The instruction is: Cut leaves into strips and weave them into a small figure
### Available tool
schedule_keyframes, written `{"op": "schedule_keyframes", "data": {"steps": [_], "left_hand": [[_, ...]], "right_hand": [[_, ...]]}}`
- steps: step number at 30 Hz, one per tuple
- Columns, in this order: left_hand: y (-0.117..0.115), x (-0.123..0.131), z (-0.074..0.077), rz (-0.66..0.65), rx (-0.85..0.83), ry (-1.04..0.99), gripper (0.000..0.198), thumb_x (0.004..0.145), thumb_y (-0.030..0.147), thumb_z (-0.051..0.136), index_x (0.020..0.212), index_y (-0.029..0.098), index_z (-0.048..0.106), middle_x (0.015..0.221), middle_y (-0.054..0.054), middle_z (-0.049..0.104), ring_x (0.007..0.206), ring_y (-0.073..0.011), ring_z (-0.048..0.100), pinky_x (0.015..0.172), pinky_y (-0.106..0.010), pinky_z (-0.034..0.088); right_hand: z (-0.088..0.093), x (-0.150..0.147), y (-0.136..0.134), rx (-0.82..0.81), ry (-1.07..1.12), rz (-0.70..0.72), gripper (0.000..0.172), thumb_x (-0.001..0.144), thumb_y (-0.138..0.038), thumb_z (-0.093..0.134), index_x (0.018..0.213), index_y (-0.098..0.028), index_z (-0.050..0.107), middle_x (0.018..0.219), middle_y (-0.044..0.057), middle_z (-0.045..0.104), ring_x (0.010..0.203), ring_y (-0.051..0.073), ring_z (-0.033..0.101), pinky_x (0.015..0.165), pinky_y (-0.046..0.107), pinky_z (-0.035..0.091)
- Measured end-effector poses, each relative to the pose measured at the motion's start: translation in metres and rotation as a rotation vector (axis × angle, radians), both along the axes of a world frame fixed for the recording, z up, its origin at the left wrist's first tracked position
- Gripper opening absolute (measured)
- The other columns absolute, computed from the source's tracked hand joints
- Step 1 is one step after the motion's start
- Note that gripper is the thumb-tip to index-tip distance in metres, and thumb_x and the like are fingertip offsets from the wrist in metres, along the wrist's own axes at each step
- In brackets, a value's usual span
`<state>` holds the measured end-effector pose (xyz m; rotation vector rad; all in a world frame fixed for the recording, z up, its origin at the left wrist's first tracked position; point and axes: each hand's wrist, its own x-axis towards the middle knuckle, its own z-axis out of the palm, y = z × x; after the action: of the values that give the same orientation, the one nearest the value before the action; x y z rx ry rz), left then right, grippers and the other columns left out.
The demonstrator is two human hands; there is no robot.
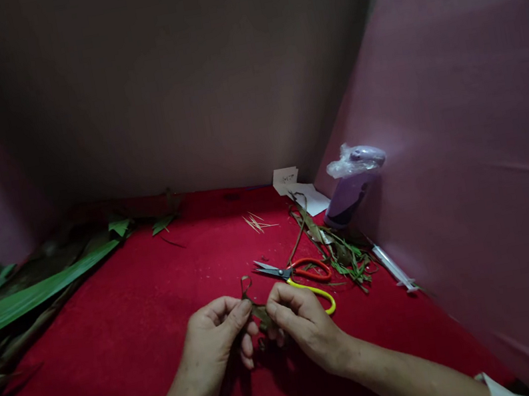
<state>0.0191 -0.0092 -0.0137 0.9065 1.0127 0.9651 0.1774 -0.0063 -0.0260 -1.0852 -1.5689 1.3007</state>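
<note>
Between my two hands is a dark, brownish-green strip of dried leaf [263, 318], with a small thin loop standing up at its top. My left hand [218, 331] pinches it between thumb and forefinger. From the other side, my right hand [301, 320] grips the same leaf with thumb and bent fingers. Part of the leaf is hidden behind the fingers. Just beyond my right hand lies a pair of scissors [285, 273], blades slightly apart, with one red and one yellow handle.
Long green leaves [46, 285] and brown ones lie at the left. Toothpick-like sticks [257, 224] are scattered at the back of the red cloth [161, 310]. On the right are leaf scraps [351, 261], white paper [309, 198], a purple bottle [352, 193] and a syringe [392, 268] beside the pink wall.
</note>
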Motion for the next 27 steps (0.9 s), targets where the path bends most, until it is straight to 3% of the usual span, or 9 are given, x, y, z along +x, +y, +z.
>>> {"op": "schedule_keyframes", "data": {"steps": [4,8,15,18,20,23,25,27], "left_hand": [[0.003,-0.004,0.002,-0.026,0.002,-0.063,0.022,0.074,0.034,0.064,0.07,0.013,0.059,0.058,-0.001,0.062,0.042,-0.0077,0.052,0.042,-0.019,0.042],[0.007,-0.01,0.007,0.021,0.02,-0.041,0.019,0.072,0.031,0.066,0.072,0.013,0.059,0.06,0.0,0.062,0.043,-0.0076,0.051,0.042,-0.019,0.042],[0.026,-0.032,0.007,0.208,0.084,0.026,0.024,0.07,0.033,0.067,0.063,0.013,0.058,0.051,0.002,0.057,0.036,-0.0045,0.042,0.036,-0.016,0.033],[0.035,-0.042,0.005,0.257,0.129,0.058,0.027,0.069,0.036,0.067,0.06,0.012,0.057,0.045,0.004,0.052,0.032,-0.0032,0.035,0.033,-0.016,0.025],[0.038,-0.044,0.004,0.268,0.141,0.08,0.026,0.068,0.035,0.068,0.061,0.012,0.058,0.046,0.003,0.052,0.033,-0.0035,0.034,0.033,-0.016,0.022],[0.036,-0.04,0.006,0.178,0.138,0.076,0.026,0.069,0.034,0.067,0.062,0.011,0.059,0.046,0.003,0.051,0.034,-0.0034,0.033,0.035,-0.016,0.02],[0.03,-0.033,0.008,0.055,0.118,0.019,0.022,0.07,0.03,0.067,0.064,0.01,0.059,0.048,0.001,0.052,0.036,-0.0029,0.034,0.037,-0.016,0.021],[0.023,-0.024,0.008,-0.007,0.11,-0.048,0.017,0.069,0.025,0.067,0.07,0.009,0.061,0.058,-0.002,0.059,0.04,-0.0034,0.038,0.039,-0.017,0.025]], "right_hand": [[0.009,0.002,0.007,-0.165,0.102,0.044,0.029,0.085,-0.046,0.046,0.077,-0.017,0.046,0.054,-0.004,0.056,0.034,0.006,0.043,0.033,0.016,0.031],[0.021,0.006,0.013,-0.25,0.163,0.196,0.039,0.075,-0.045,0.062,0.097,-0.017,0.046,0.058,-0.005,0.059,0.031,0.004,0.038,0.031,0.015,0.028],[0.024,0.019,0.025,-0.379,0.093,0.218,0.027,0.078,-0.041,0.058,0.079,-0.015,0.051,0.048,-0.007,0.05,0.032,0.001,0.026,0.031,0.014,0.014],[0.024,0.029,0.031,-0.378,0.002,0.22,0.026,0.077,-0.04,0.059,0.072,-0.016,0.051,0.045,-0.008,0.049,0.029,0.002,0.024,0.03,0.015,0.014],[0.028,0.036,0.033,-0.36,-0.119,0.289,0.027,0.078,-0.04,0.057,0.07,-0.015,0.052,0.045,-0.007,0.05,0.029,0.003,0.03,0.031,0.016,0.019],[0.036,0.04,0.031,-0.155,-0.329,0.331,0.034,0.085,-0.041,0.049,0.066,-0.014,0.058,0.054,-0.001,0.058,0.044,0.008,0.049,0.042,0.019,0.035],[0.039,0.036,0.027,0.148,-0.382,0.149,0.027,0.087,-0.035,0.048,0.08,-0.015,0.064,0.075,0.003,0.065,0.068,0.012,0.058,0.062,0.023,0.043],[0.037,0.029,0.022,0.338,-0.366,-0.025,0.025,0.086,-0.031,0.05,0.103,-0.018,0.062,0.103,0.007,0.063,0.096,0.017,0.056,0.083,0.03,0.041]]}}
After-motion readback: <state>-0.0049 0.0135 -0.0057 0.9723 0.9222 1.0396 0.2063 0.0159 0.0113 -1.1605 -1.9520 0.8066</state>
